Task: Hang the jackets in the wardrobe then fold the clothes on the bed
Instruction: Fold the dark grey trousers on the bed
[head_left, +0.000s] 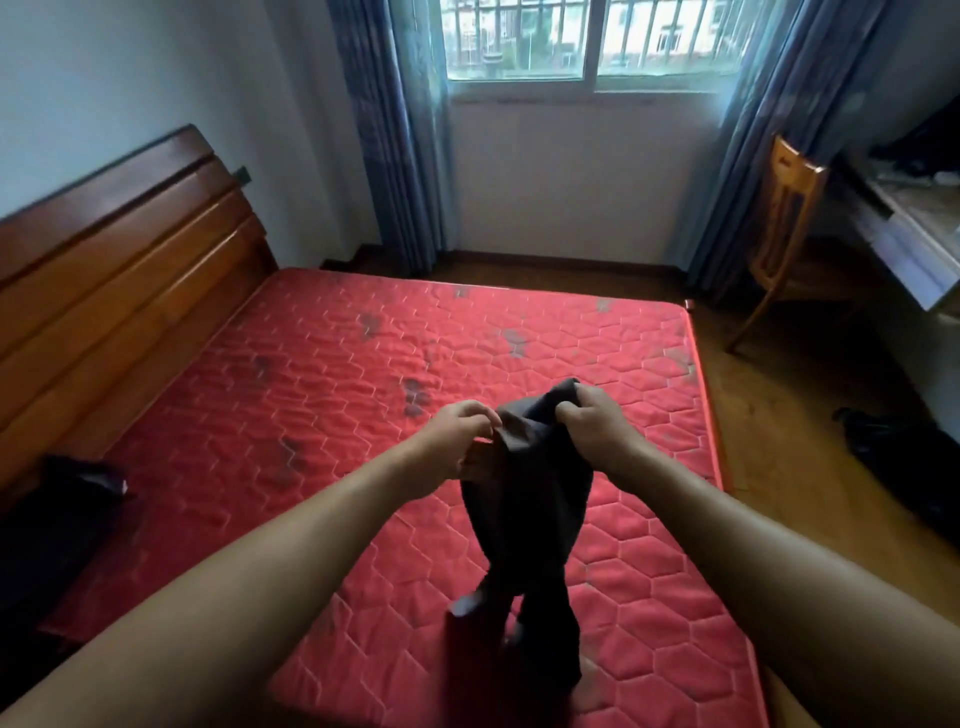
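Above red mattress, left hand and right hand each pinch hanging dark garment by its top edge; spread hands, level the edge, then lower flat for folding.

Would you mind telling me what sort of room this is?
Most likely a bedroom: a red quilted mattress, a brown wooden headboard and blue curtains beside a barred window.

I'm seeing a bright red mattress with hexagon quilting and grey smudges, a dark grey garment, blue curtains, a reddish-brown headboard.
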